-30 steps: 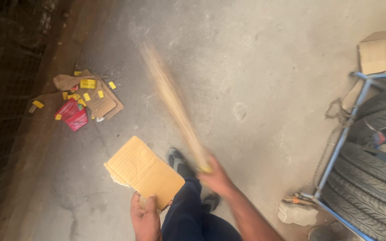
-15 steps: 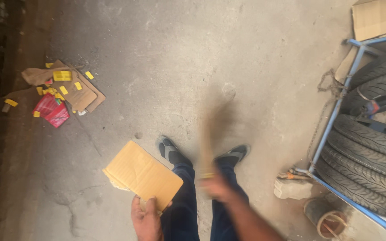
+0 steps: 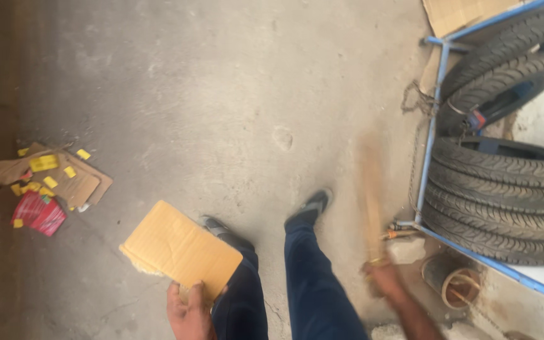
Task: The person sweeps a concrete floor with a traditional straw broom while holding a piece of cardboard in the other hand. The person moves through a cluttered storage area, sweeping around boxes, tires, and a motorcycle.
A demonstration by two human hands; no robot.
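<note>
My left hand [image 3: 189,310] grips the near edge of a flat piece of tan cardboard [image 3: 181,249], held out over the concrete floor just left of my legs. My right hand [image 3: 385,277], blurred by motion, is closed around the lower end of a long wooden stick [image 3: 371,198] that points up and away from me, right of my right shoe. My two dark shoes and blue trousers show between the hands.
A pile of litter [image 3: 45,186] lies at the left: torn cardboard, yellow scraps and a red packet. A blue metal rack [image 3: 432,132] holding stacked tyres [image 3: 498,201] stands at the right. A small round container [image 3: 454,283] sits by its base.
The stick has swung from left of centre across to the right side, with my right hand following. The view has shifted, so the litter pile sits lower and further left. The cardboard stays in my left hand.
</note>
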